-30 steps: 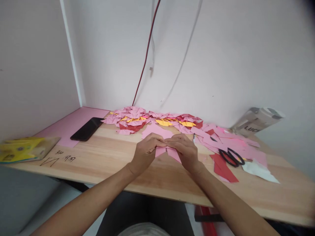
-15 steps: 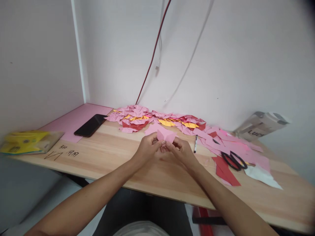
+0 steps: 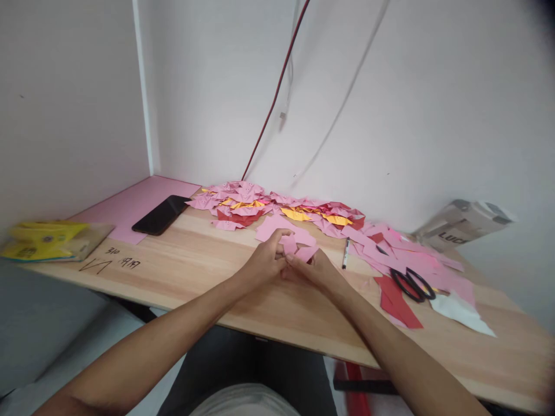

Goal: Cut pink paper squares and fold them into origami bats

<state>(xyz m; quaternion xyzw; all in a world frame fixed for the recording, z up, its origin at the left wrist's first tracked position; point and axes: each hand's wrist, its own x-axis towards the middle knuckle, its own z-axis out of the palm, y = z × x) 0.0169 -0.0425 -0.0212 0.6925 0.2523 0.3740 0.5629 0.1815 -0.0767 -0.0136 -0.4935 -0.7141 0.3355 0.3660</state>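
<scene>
My left hand (image 3: 265,261) and my right hand (image 3: 313,269) meet over the middle of the wooden table (image 3: 208,271). Both pinch a small folded pink paper piece (image 3: 299,249), held just above the tabletop between their fingertips. A flat pink sheet (image 3: 271,226) lies right behind the hands. Beyond it a long heap of folded pink, red and gold paper shapes (image 3: 277,207) runs along the wall.
A black phone (image 3: 161,214) rests on a pink sheet at the left. A yellow packet (image 3: 41,240) lies at the far left edge. A pen (image 3: 345,253), black scissors (image 3: 411,284), red paper scraps (image 3: 396,303), white paper (image 3: 462,305) and a grey box (image 3: 463,221) sit to the right.
The pink piece was pressed flat on the table a second ago; both hands have lifted it and folded it smaller between the fingertips. The view has shifted slightly left.
</scene>
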